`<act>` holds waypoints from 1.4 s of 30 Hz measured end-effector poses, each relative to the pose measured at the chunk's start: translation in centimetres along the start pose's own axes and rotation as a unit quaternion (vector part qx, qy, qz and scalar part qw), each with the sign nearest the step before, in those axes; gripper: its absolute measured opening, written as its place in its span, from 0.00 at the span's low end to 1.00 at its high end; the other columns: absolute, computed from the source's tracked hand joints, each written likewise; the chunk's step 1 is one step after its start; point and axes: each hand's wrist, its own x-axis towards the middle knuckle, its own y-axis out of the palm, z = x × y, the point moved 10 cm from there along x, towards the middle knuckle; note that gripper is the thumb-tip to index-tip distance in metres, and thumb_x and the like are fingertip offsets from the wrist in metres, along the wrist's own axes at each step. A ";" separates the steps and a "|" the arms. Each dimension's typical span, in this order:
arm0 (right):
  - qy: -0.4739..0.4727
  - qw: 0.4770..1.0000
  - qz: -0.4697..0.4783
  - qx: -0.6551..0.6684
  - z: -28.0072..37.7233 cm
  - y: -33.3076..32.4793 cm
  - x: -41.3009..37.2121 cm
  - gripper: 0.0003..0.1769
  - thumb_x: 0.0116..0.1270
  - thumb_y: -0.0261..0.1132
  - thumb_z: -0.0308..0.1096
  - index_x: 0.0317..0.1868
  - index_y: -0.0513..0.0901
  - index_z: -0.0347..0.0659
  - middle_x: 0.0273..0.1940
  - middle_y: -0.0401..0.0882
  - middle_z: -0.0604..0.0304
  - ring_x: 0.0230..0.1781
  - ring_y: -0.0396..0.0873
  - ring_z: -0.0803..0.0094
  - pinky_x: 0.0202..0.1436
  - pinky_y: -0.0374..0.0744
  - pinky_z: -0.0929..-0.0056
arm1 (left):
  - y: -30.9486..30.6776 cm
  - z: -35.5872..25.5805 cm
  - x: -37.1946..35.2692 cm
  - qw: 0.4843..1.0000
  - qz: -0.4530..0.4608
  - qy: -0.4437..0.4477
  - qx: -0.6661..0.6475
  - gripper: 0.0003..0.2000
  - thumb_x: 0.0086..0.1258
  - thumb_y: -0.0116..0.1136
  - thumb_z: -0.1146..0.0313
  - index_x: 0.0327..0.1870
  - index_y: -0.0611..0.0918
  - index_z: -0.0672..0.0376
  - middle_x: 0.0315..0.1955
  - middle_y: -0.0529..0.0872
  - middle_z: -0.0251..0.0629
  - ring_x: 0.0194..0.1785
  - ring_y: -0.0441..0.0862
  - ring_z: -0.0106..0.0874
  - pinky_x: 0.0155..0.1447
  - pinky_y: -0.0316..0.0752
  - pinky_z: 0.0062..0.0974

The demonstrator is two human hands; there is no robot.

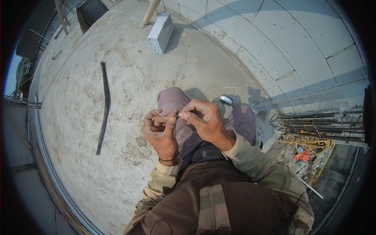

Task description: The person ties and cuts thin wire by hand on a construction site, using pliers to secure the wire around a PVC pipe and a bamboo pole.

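A thin white string (154, 78) runs down from the pale grey block (161, 33) to my hands, which meet in front of my knees. My left hand (161, 131) pinches the string between thumb and fingers, and part of it loops over the fingers. Close beside it, my right hand (205, 119) is closed on the same string, where a small knot or twist shows between the fingertips. Loose ends hang below, too fine to follow. Right of my right hand, a small spool (226, 100) rests on the floor with a curl of pale line near it.
A dark stick-like strip (103, 107) lies on the concrete floor (74, 113) to the left. A block wall (274, 43) rises at the upper right. Steel bars (321, 125) and yellow rope (309, 144) lie at right. A wooden pole (151, 11) stands behind the block.
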 end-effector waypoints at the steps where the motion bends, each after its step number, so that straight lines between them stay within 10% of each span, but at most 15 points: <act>1: 0.023 1.000 0.003 -0.004 -0.6 -0.4 -0.3 0.05 0.74 0.68 0.26 0.41 0.85 0.31 0.32 0.84 0.62 0.30 0.78 0.81 0.34 0.76 0.79 | -0.5 0.1 0.3 1.000 -0.001 0.000 0.001 0.18 0.75 0.65 0.80 0.60 0.71 0.65 0.41 0.89 0.39 0.46 0.90 0.32 0.55 0.86 0.32; 7: 0.092 0.993 -0.032 0.061 -3.7 -1.8 -1.3 0.05 0.71 0.69 0.28 0.36 0.86 0.35 0.28 0.81 0.65 0.27 0.74 0.83 0.31 0.73 0.77 | -2.0 2.6 0.9 0.955 0.020 -0.130 -0.265 0.11 0.77 0.62 0.80 0.55 0.77 0.62 0.42 0.88 0.37 0.54 0.88 0.32 0.65 0.86 0.34; 15: 0.317 0.866 0.032 0.386 -4.9 -0.4 -2.8 0.13 0.82 0.64 0.37 0.49 0.83 0.32 0.35 0.82 0.57 0.28 0.73 0.79 0.39 0.76 0.72 | 0.6 5.8 -0.4 0.957 0.001 -0.202 -0.206 0.06 0.78 0.62 0.77 0.52 0.82 0.64 0.42 0.89 0.42 0.47 0.89 0.30 0.56 0.88 0.27; 19: 0.246 0.949 0.050 0.191 -4.9 -6.0 -1.8 0.17 0.81 0.66 0.37 0.50 0.84 0.27 0.33 0.79 0.58 0.27 0.70 0.80 0.35 0.72 0.73 | 4.0 6.8 0.1 0.919 0.064 -0.251 -0.298 0.07 0.79 0.61 0.76 0.53 0.82 0.64 0.45 0.88 0.41 0.53 0.89 0.33 0.64 0.87 0.33; 29: 0.250 0.924 -0.022 0.289 -0.3 -8.0 -1.4 0.17 0.78 0.68 0.37 0.49 0.85 0.27 0.35 0.81 0.59 0.29 0.72 0.78 0.38 0.75 0.69 | 13.2 5.1 5.8 0.833 0.214 -0.240 -0.450 0.11 0.81 0.60 0.68 0.59 0.80 0.61 0.53 0.87 0.43 0.65 0.83 0.39 0.78 0.74 0.46; 32: 0.107 0.963 0.240 -0.058 -0.5 -2.6 -1.0 0.14 0.80 0.67 0.36 0.50 0.86 0.29 0.35 0.82 0.60 0.28 0.73 0.79 0.35 0.72 0.75 | 13.6 1.3 6.2 0.845 0.273 -0.218 -0.404 0.24 0.81 0.60 0.57 0.69 0.74 0.63 0.63 0.82 0.47 0.74 0.75 0.43 0.82 0.67 0.51; 34: 0.187 0.955 0.056 0.224 -0.9 -4.8 0.8 0.13 0.79 0.67 0.35 0.50 0.85 0.30 0.36 0.82 0.60 0.27 0.72 0.80 0.34 0.71 0.78 | 12.5 0.4 6.2 0.900 0.298 -0.189 -0.255 0.42 0.79 0.58 0.42 0.81 0.61 0.67 0.76 0.71 0.53 0.81 0.66 0.47 0.82 0.63 0.53; 38: 0.014 0.874 -0.296 0.385 0.8 -15.8 3.7 0.12 0.78 0.68 0.32 0.51 0.84 0.29 0.35 0.81 0.59 0.27 0.74 0.79 0.31 0.71 0.79 | 9.9 0.8 3.1 0.871 0.351 -0.268 -0.217 0.45 0.77 0.62 0.43 0.82 0.58 0.68 0.77 0.69 0.55 0.78 0.71 0.48 0.78 0.69 0.50; 42: 0.083 0.935 -0.205 0.276 0.8 -15.9 1.8 0.12 0.76 0.70 0.32 0.50 0.84 0.30 0.38 0.83 0.57 0.30 0.78 0.75 0.35 0.78 0.76 | 10.9 -1.2 -1.0 0.855 0.449 -0.229 -0.122 0.41 0.77 0.68 0.57 0.81 0.60 0.71 0.73 0.76 0.54 0.65 0.85 0.43 0.69 0.80 0.40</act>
